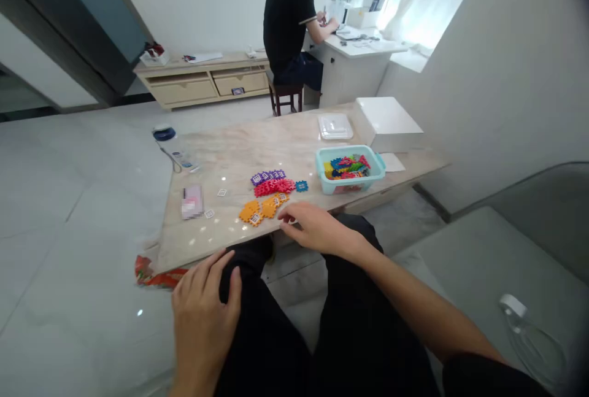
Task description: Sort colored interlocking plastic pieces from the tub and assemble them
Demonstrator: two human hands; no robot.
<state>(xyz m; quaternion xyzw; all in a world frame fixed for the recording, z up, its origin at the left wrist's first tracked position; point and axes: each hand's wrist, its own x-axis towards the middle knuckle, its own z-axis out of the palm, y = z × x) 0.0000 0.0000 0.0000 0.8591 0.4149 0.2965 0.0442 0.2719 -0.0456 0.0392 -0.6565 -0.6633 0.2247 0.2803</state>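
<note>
**Left hand:** On my feed, the left hand [202, 323] sits low at about 7 o'clock, fingers loosely spread over a black-trousered thigh [246, 280]. It is open and has hold of nothing.

**Right hand:** I see the right hand [317, 228] at about 12 o'clock low in the frame, its curled fingers [288, 218] at the near edge of the pale marble counter [239, 151]. It is partly closed. I cannot tell whether the fingertips pinch something small.

**Nearest things:** The orange interlocking pieces [260, 208] lie in a loose group just beside those fingertips, at about 11 o'clock from the right hand's wrist.

**Beyond them:** A red strip of joined pieces [275, 186] lies just behind the orange group, with a purple strip [267, 177] touching its far side. A single blue piece [302, 186] sits just to their right.

**Bin:** I read a teal plastic bin [350, 169] at about 1 o'clock, holding a mixed heap of coloured pieces [346, 167].

**Reach:** My clearest line runs from the right fingertips straight onto the orange group, with nothing between them.

**Rest:** I can see a clear plastic lid [335, 127], a white box [386, 124], a water bottle [175, 148] and a printed packet [192, 202] on the counter. Farther off, at about 12 o'clock, a co-worker [288, 23] sits writing at a white desk [354, 59].
</note>
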